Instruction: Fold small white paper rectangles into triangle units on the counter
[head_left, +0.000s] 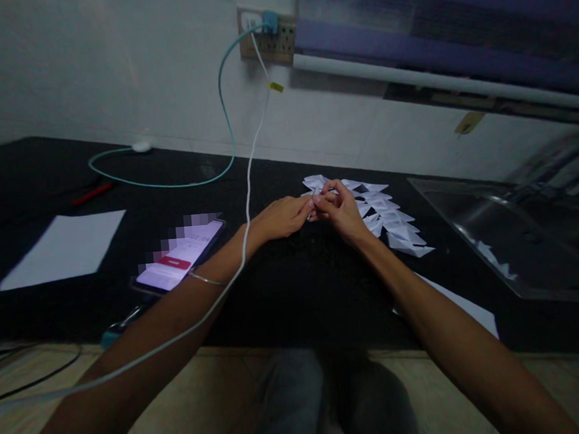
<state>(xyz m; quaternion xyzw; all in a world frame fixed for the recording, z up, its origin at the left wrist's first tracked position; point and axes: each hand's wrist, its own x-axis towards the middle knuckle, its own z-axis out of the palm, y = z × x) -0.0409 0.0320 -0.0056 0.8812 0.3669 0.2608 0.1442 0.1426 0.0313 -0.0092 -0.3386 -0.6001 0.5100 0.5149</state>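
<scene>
Over the dark counter, my left hand (285, 216) and my right hand (342, 211) meet at the fingertips. Both are closed in a pinch on a small piece of folded white paper (317, 191), mostly covered by the fingers. Several pointed folded paper pieces (381, 203) lie in rows just beyond and to the right of my right hand. Some of them are hidden behind that hand. A lit phone (185, 255) rests beside my left forearm.
White paper sheets lie at the left (66, 248) and under my right forearm (459, 304). A sink (536, 237) is set in the counter (295, 290) at right. A white cable (249, 180) hangs from the wall socket (280, 40) across my left arm. A red object (92, 194) lies far left.
</scene>
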